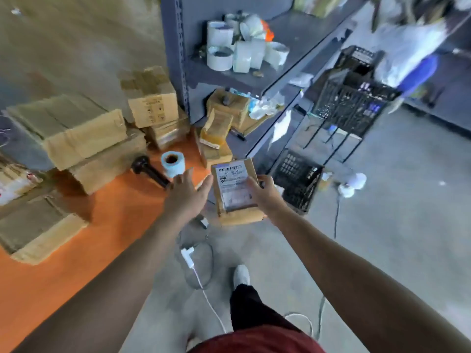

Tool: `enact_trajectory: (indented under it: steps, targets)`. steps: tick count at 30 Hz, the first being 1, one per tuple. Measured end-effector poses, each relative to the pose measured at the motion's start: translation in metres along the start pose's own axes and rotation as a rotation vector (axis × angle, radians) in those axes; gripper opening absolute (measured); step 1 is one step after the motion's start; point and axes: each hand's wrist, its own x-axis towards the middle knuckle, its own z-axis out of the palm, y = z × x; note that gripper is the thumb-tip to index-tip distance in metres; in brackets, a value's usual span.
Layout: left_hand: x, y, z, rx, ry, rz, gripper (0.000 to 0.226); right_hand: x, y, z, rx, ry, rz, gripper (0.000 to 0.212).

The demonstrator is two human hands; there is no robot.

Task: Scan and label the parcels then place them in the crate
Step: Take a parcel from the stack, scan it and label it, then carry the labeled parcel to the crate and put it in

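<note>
Parcel: A flat brown parcel (235,192), white shipping label facing up, is held in the air just off the bench's right edge, near its far right corner and above the concrete floor (395,225).
Right hand: The right hand (265,193) grasps the parcel by its right side, thumb laid across the label and fingers curled underneath.
Left hand: The left hand (187,192) is released, fingers straight and spread, over the bench's right edge just beside the parcel's left side (whether a fingertip touches the cardboard cannot be told).
Scanner: A black handheld scanner (150,171) lies on the orange bench (102,225) near the right edge, just beyond the left hand.
Label roll: A blue label roll (172,161) stands upright, just beside the scanner.
Crate: A black plastic crate (297,179) sits on the floor to the right of the parcel, at the foot of the grey shelving (293,34); more black crates (351,103) stand beyond it.
Boxes: Stacked cardboard boxes (76,138) crowd the bench's left and far edges.
Shelving: White tape rolls (229,47) cluster on an upper shelf.
Floor: A white charger cable (188,256) trails beside the person's light shoe (240,275).
Background: A second person (407,47), blurred, stands at the far right.
</note>
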Motion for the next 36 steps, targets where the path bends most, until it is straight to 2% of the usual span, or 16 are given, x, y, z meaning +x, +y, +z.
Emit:
enact_trajectory:
  steps: [5,9,14,21,25,30,36]
  targets:
    - [-0.048,0.071,0.061,0.052,-0.183,0.175,0.075,-0.048,0.064,-0.095,0.111,0.215,0.069,0.036]
    - [-0.086,0.131,0.103,0.103,-0.258,0.313,0.071,-0.080,0.104,-0.161,0.165,0.332,0.114,0.042]
    - [-0.127,0.198,0.166,0.197,-0.332,0.398,0.072,-0.112,0.162,-0.242,0.195,0.456,0.168,0.043]
    - [-0.193,0.296,0.297,0.364,-0.367,0.398,0.073,-0.128,0.278,-0.371,0.278,0.467,0.225,0.047]
    - [-0.234,0.366,0.367,0.362,-0.410,0.336,0.076,-0.134,0.331,-0.460,0.266,0.462,0.242,0.047]
    - [-0.268,0.434,0.417,0.404,-0.391,0.364,0.076,-0.129,0.360,-0.555,0.222,0.472,0.208,0.047]
    - [-0.248,0.482,0.459,0.372,-0.371,0.319,0.075,-0.089,0.371,-0.617,0.204,0.425,0.183,0.051]
